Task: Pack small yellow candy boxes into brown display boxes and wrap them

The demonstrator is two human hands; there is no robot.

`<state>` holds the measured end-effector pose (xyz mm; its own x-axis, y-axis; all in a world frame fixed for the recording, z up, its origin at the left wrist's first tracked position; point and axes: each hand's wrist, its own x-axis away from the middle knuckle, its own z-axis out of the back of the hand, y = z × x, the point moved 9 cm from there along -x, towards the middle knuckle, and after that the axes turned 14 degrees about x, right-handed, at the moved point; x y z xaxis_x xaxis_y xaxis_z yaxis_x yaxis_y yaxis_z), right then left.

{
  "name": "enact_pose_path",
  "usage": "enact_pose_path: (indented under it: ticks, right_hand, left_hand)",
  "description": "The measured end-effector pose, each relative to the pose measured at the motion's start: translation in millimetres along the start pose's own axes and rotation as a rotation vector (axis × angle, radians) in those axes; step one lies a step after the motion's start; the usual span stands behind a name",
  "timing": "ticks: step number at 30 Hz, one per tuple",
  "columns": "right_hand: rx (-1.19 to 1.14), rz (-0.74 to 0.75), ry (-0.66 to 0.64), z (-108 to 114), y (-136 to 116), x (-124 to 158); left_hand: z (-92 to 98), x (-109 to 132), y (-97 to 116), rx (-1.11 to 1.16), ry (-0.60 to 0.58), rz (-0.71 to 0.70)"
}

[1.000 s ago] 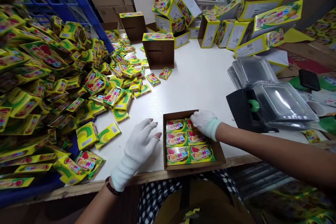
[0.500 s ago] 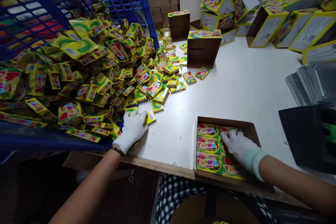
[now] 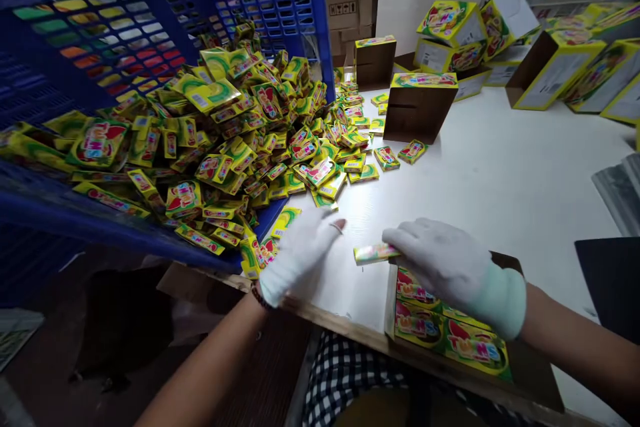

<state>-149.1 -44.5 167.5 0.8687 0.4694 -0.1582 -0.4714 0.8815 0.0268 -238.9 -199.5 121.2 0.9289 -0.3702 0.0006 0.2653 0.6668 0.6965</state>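
My right hand (image 3: 440, 263), in a white glove, grips a small yellow-green candy box (image 3: 374, 253) over the left rim of a display carton (image 3: 537, 373). Rows of TWINS boxes (image 3: 473, 345) lie face up inside that carton, partly covered by the hand. My left hand (image 3: 310, 243), also gloved, is over the table just left of the held box. Its fingers stretch to the right with one bare fingertip showing, and nothing is visible in them. Beside it, loose small boxes (image 3: 285, 221) lie at the edge of a large heap (image 3: 240, 127).
A blue plastic crate (image 3: 327, 47) on its side spills the heap onto the white table (image 3: 500, 167). Brown-backed display cartons (image 3: 417, 110) stand behind, and more yellow cartons (image 3: 450, 23) are stacked at the right. A dark panel (image 3: 610, 280) lies at the right edge.
My right hand has risen from inside the carton and now holds a small box to its left. The left hand has come away from the heap toward it. The view has shifted left.
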Motion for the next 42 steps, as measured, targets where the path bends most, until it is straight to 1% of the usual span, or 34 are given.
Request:
enact_pose_path:
  ticks: [1,2,3,4,5,6,8,9,11,13,14,15,16,17,19,20,22,23,24,26,27,29,30,31,32,33,34,35,36,37,39,41,42]
  right_hand:
    - [-0.106,-0.072,-0.003,-1.8,7.4,0.0]
    - [-0.233,-0.144,-0.017,-5.3,13.9,0.1]
    - [-0.368,-0.217,-0.048,-11.3,18.5,-0.5]
    - [-0.503,-0.293,-0.102,-20.4,20.9,-1.9]
    - [-0.639,-0.369,-0.170,-32.1,20.3,-4.2]
    - [-0.780,-0.446,-0.231,-44.7,17.2,-7.5]
    - [-1.099,-0.605,-0.279,-69.6,6.9,-17.4]
    - [-1.274,-0.680,-0.270,-81.7,0.1,-23.8]
    - [-1.584,-0.775,-0.237,-102.9,-15.7,-37.6]
    - [-1.746,-0.774,-0.250,-117.1,-31.4,-50.0]
    - [-1.753,-0.741,-0.267,-120.5,-37.2,-54.7]
    - [-1.693,-0.692,-0.275,-121.4,-39.9,-58.3]
    - [-1.588,-0.642,-0.276,-120.9,-40.2,-60.4]
    - [-1.468,-0.607,-0.273,-120.1,-38.7,-60.7]
    - [-1.170,-0.538,-0.248,-117.1,-33.1,-59.4]
    - [-1.008,-0.489,-0.222,-114.6,-31.2,-59.2]
    - [-0.699,-0.350,-0.198,-113.6,-34.9,-59.9]
    - [-0.550,-0.275,-0.218,-117.2,-39.6,-60.1]
    - [-0.438,-0.215,-0.266,-124.2,-44.0,-59.5]
    - [-0.371,-0.173,-0.391,-140.5,-46.8,-56.9]
    - [-0.395,-0.185,-0.428,-144.3,-45.3,-56.4]
    - [-0.539,-0.240,-0.444,-141.3,-41.0,-58.4]
    - [-0.668,-0.274,-0.432,-135.7,-40.3,-60.6]
    - [-0.840,-0.303,-0.415,-128.9,-42.4,-63.3]
    - [-1.048,-0.322,-0.398,-121.5,-47.5,-66.4]
    - [-1.270,-0.330,-0.379,-114.0,-54.9,-70.0]
    - [-1.477,-0.329,-0.361,-107.3,-63.1,-73.4]
    - [-1.635,-0.332,-0.349,-102.8,-70.3,-76.0]
    - [-1.722,-0.350,-0.355,-102.6,-75.8,-76.7]
    - [-1.740,-0.393,-0.370,-106.6,-78.0,-75.4]
    - [-1.647,-0.508,-0.392,-121.4,-71.8,-67.9]
    - [-1.510,-0.583,-0.372,-135.1,-56.2,-58.6]
    - [-1.435,-0.574,-0.344,-138.3,-48.0,-55.8]
  left_hand:
    - [11.2,-7.2,-29.2,-0.139,0.073,0.110]
    - [20.8,-12.1,-56.8,-0.232,0.128,0.218]
    - [26.8,-15.5,-78.9,-0.280,0.156,0.291]
    - [30.3,-17.2,-95.2,-0.293,0.175,0.340]
    - [31.3,-17.6,-104.2,-0.275,0.187,0.354]
    - [29.5,-16.9,-106.5,-0.241,0.191,0.339]
    - [21.1,-10.0,-97.3,-0.177,0.195,0.294]
    - [14.1,-4.3,-87.7,-0.126,0.194,0.260]
    - [-5.2,9.7,-63.2,0.088,0.169,0.149]
    - [-20.4,26.4,-41.5,0.371,0.149,0.027]
    - [-22.6,35.2,-35.5,0.480,0.158,-0.017]
    - [-19.9,43.9,-34.4,0.526,0.190,-0.041]
    - [-12.9,52.4,-37.7,0.490,0.241,-0.043]
    - [-1.8,60.7,-44.2,0.394,0.309,-0.030]
    - [26.7,76.4,-64.7,0.093,0.452,0.053]
    - [41.1,83.5,-77.9,-0.074,0.515,0.129]
    - [62.6,94.4,-106.2,-0.322,0.573,0.298]
    - [68.4,97.6,-119.2,-0.383,0.573,0.360]
    - [70.9,99.1,-129.9,-0.400,0.558,0.390]
    - [72.5,100.4,-142.3,-0.331,0.554,0.366]
    - [74.0,102.0,-145.2,-0.255,0.582,0.338]
    - [77.6,107.6,-148.5,-0.010,0.677,0.298]
    - [77.0,109.9,-149.5,0.155,0.718,0.287]
    - [73.2,110.1,-149.0,0.332,0.732,0.280]
    - [66.3,107.9,-145.8,0.501,0.714,0.269]
    - [57.3,103.5,-139.1,0.642,0.666,0.250]
    - [47.9,98.3,-129.7,0.733,0.598,0.228]
    - [39.8,93.8,-119.5,0.760,0.529,0.209]
    - [34.1,90.6,-110.4,0.721,0.471,0.195]
    - [31.2,88.6,-103.2,0.627,0.429,0.184]
    - [29.3,86.4,-97.0,0.338,0.350,0.183]
    - [27.1,85.5,-104.7,0.050,0.244,0.242]
    - [25.6,85.7,-113.0,-0.050,0.189,0.292]
